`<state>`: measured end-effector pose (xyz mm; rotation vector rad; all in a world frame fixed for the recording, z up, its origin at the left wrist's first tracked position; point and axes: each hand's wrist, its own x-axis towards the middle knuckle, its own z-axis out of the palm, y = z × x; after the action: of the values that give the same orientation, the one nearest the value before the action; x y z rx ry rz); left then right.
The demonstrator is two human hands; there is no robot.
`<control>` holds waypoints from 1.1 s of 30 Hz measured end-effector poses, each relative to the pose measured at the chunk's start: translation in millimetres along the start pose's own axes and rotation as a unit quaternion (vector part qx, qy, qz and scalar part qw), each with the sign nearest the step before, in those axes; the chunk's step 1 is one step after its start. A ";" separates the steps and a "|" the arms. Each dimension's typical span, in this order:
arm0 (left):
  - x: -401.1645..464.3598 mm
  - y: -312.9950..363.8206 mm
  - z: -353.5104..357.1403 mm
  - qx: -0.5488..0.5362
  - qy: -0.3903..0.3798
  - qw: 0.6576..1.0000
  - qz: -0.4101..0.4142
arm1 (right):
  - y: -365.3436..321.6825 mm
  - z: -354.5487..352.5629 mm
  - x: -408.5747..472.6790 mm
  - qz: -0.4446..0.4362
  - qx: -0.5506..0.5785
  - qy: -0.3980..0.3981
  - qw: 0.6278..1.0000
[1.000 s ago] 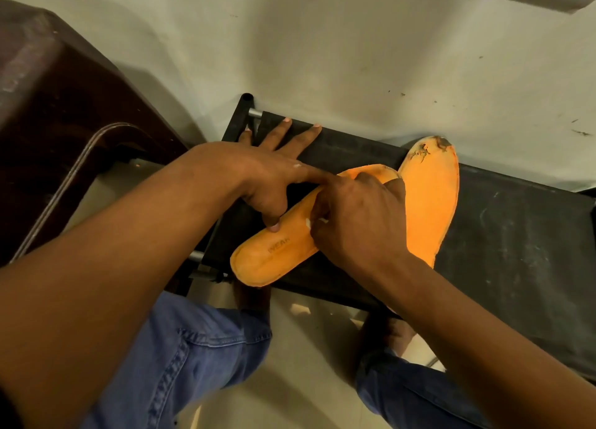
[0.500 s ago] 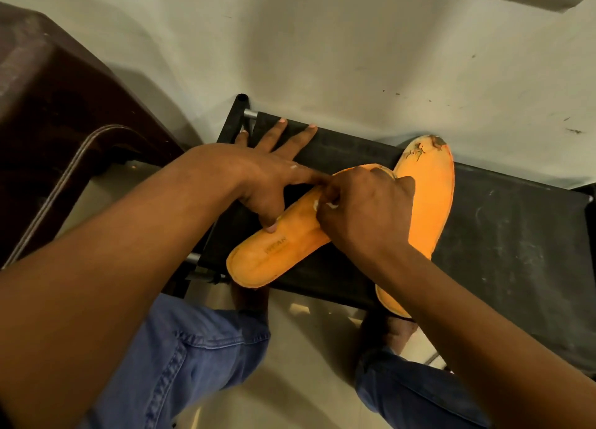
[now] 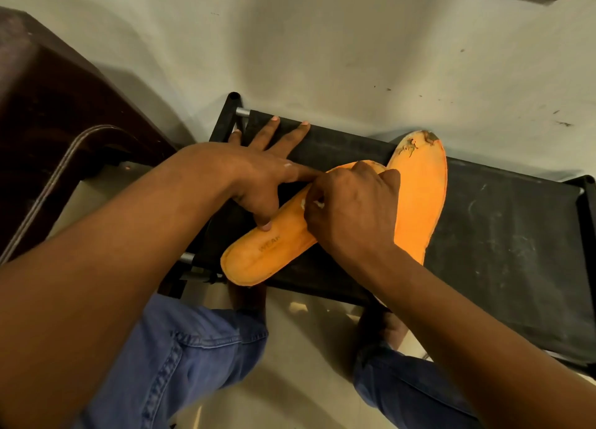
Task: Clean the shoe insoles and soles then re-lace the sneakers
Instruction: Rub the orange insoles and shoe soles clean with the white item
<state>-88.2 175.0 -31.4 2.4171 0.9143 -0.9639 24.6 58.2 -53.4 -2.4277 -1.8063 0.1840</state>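
Since a second ago, my right hand [image 3: 351,215] has slid slightly toward the toe of the nearer orange foam insole [image 3: 267,254], fingers curled round a small white scrap [image 3: 311,204]. My left hand [image 3: 267,177] lies spread, thumb pressing that insole onto the black fabric rack [image 3: 503,235]. Beside it lies a second orange insole [image 3: 419,203], toe frayed.

Two orange insoles [image 3: 271,251] [image 3: 419,203] lie on one black rack [image 3: 500,235]. Two hands [image 3: 258,177] [image 3: 351,212] work over them. One small white piece [image 3: 311,204] shows.
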 end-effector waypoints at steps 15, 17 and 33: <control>-0.4 0.8 0.2 0.000 -0.004 1.000 -0.006 | 1.5 -2.8 1.8 -0.005 0.007 -0.019 1.000; -0.5 1.1 -0.1 0.000 -0.004 1.000 -0.004 | -2.7 -0.2 -0.6 -0.024 0.040 -0.031 0.998; 1.0 0.7 1.6 -0.003 -0.003 1.000 -0.008 | -9.8 -4.6 -4.8 -0.076 0.037 -0.063 0.994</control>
<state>-87.9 174.1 -33.1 2.4044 0.9339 -0.9716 14.7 56.3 -47.1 -2.2639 -1.9884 0.3923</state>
